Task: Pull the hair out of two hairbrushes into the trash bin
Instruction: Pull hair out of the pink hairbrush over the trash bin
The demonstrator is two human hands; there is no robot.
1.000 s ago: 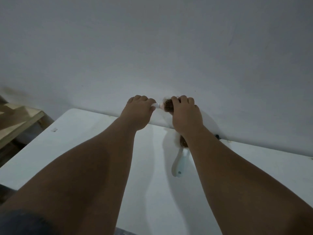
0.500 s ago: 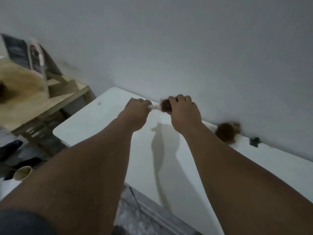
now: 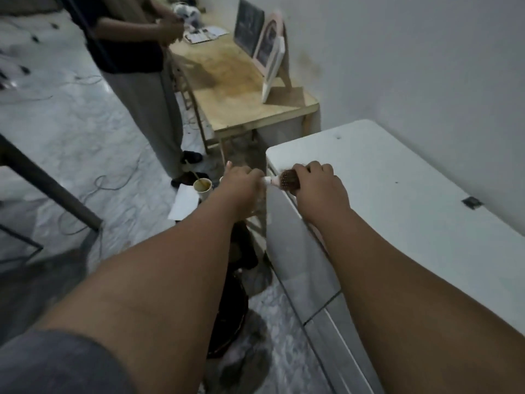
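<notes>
A round hairbrush (image 3: 287, 181) with a white handle and a brown, hair-filled head is held level over the left edge of the white table (image 3: 397, 194). My left hand (image 3: 241, 186) is closed around the white handle. My right hand (image 3: 319, 189) grips the brown bristle head and the hair on it. A dark round bin (image 3: 230, 311) shows on the floor below my left forearm, mostly hidden. The second hairbrush is out of view.
A wooden table (image 3: 241, 89) with a pink-framed mirror (image 3: 271, 49) stands behind the white one. A person (image 3: 136, 66) stands at the left. A paper cup (image 3: 202, 186) and a white sheet (image 3: 184, 206) sit near my left hand. Cables lie on the floor.
The view has swung left and down, bringing the floor, the wooden table and the person into sight. Both hands keep their hold on the brush, now over the table's left edge.
</notes>
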